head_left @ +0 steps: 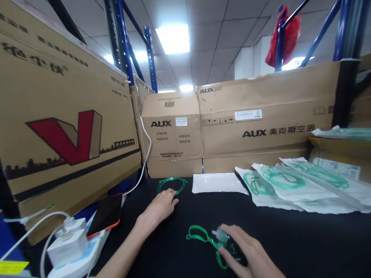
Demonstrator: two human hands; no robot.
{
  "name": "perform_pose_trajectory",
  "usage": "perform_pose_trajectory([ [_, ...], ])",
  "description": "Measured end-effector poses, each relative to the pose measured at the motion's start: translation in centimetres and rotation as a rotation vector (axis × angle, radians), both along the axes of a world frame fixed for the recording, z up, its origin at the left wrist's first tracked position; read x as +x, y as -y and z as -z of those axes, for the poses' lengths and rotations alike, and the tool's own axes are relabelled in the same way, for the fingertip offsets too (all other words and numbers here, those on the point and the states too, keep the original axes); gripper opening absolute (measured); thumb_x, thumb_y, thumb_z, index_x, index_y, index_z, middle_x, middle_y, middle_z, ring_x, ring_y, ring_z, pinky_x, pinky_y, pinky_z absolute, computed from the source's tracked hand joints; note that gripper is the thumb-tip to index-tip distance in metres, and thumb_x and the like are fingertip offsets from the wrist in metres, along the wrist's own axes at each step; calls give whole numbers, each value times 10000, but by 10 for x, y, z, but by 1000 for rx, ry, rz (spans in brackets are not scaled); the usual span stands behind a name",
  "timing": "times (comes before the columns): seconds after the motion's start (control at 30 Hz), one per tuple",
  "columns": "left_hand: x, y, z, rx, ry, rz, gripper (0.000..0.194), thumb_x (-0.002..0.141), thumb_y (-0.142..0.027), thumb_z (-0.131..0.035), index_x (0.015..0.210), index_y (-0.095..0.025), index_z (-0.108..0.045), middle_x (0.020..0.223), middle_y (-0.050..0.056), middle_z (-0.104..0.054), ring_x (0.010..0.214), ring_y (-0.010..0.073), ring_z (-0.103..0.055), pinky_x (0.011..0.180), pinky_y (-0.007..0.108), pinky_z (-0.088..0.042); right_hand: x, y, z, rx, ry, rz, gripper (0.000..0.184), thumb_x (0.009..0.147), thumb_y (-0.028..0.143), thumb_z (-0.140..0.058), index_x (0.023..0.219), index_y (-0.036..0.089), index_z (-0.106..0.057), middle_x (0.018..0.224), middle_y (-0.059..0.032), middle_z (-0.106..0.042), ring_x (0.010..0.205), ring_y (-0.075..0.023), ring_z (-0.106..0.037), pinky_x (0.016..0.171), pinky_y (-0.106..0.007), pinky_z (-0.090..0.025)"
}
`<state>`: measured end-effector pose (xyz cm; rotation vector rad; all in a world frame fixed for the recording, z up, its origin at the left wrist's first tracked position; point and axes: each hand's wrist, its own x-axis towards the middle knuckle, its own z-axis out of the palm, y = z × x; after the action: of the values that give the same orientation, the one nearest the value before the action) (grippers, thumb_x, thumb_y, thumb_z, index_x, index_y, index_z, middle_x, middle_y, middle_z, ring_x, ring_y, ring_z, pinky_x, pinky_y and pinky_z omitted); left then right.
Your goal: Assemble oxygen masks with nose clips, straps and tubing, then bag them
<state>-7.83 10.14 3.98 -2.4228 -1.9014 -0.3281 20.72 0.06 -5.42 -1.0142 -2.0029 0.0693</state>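
Observation:
A coil of thin green tubing (182, 188) lies on the black tabletop, close to the cardboard wall. My left hand (161, 203) reaches over its near edge, with the fingertips curled together on the tubing. Nearer to me, my right hand (242, 247) is wrapped around a clear oxygen mask (232, 247), which is partly hidden by the fingers. From the mask a green strap (198, 231) loops out to the left, and its other end hangs below the connector.
A white paper sheet or pouch (218, 183) lies behind my hands. Several pouches with green tubing (284, 179) are spread at the right. A phone (106, 214) rests on a power strip with white chargers (68, 241) at the left. AUX cardboard (255, 116) walls the back.

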Motion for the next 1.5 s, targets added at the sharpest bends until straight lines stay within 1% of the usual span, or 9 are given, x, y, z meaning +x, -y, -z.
perform_pose_trajectory([
  [0.17, 15, -1, -8, -40, -98, -33, 295, 1002, -310, -674, 1255, -161, -645, 1256, 97, -669, 1077, 256, -686, 911, 464, -585, 5, -5, 7, 30, -1, 21, 366, 938, 278, -642, 1302, 250, -674, 1198, -100, -787, 1081, -287, -774, 874, -312, -650],
  [0.27, 27, 39, -1, -25, -120, 34, 218, 1048, -231, -574, 1219, -144, -676, 1224, 114, -690, 1116, 280, -680, 980, 506, -541, 25, -9, 7, -44, 40, 101, 392, 955, 371, -619, 1319, 240, -681, 1268, -114, -765, 1147, -316, -746, 947, -398, -633],
  [0.4, 41, 100, 13, -52, -91, 204, 328, 1066, -200, -477, 1349, -233, -641, 1358, 93, -653, 1262, 310, -614, 1078, 498, -470, 61, -13, 1, -117, 28, 233, 399, 975, 439, -556, 1286, 234, -699, 1273, -114, -762, 1190, -339, -721, 983, -472, -614],
  [0.53, 46, 125, 14, -34, 37, 391, 291, 1068, -250, -499, 1283, -327, -679, 1318, 9, -683, 1221, 252, -637, 1094, 434, -463, 84, -12, -9, -123, 28, 267, 401, 980, 473, -546, 1275, 244, -691, 1252, -115, -762, 1152, -340, -736, 957, -481, -623],
  [0.7, 28, 94, -2, 76, 82, 259, 293, 1074, -196, -459, 1206, -212, -720, 1183, 75, -707, 1100, 267, -662, 971, 418, -523, 63, -14, -47, 85, 116, 296, 500, 1042, 506, -447, 1378, 165, -588, 1326, -232, -643, 1189, -405, -677, 905, -586, -599],
  [0.8, 16, 66, -6, 88, 54, 192, 268, 1068, -166, -469, 1150, -150, -724, 1114, 104, -706, 1065, 277, -670, 940, 445, -536, 15, -34, -82, 85, 227, 149, 360, 1099, 360, -365, 1281, 208, -636, 1297, -170, -654, 1184, -297, -668, 989, -488, -564],
  [0.93, 10, 36, 2, 39, -4, 165, 177, 1021, -262, -638, 1148, -149, -687, 1149, 79, -702, 1036, 239, -692, 914, 448, -573, -62, -76, -110, -38, 489, -75, 257, 1022, 334, -624, 1219, 170, -655, 1147, -69, -714, 965, -211, -715, 850, -418, -605],
  [1.13, 7, 14, 10, -13, -56, 84, 298, 1006, -315, -665, 1263, -166, -641, 1271, 101, -660, 1088, 261, -679, 914, 467, -581, -112, -110, -110, -241, 737, -102, 307, 996, 322, -667, 1264, 175, -640, 1253, -87, -680, 1040, -236, -703, 871, -436, -604],
  [1.5, 14, 26, -3, -50, -67, -22, 314, 1007, -321, -662, 1278, -164, -633, 1284, 105, -653, 1088, 263, -678, 911, 471, -583, -95, -101, -115, -299, 755, -22, 324, 1000, 326, -659, 1287, 179, -629, 1286, -94, -667, 1069, -245, -694, 897, -457, -596],
])
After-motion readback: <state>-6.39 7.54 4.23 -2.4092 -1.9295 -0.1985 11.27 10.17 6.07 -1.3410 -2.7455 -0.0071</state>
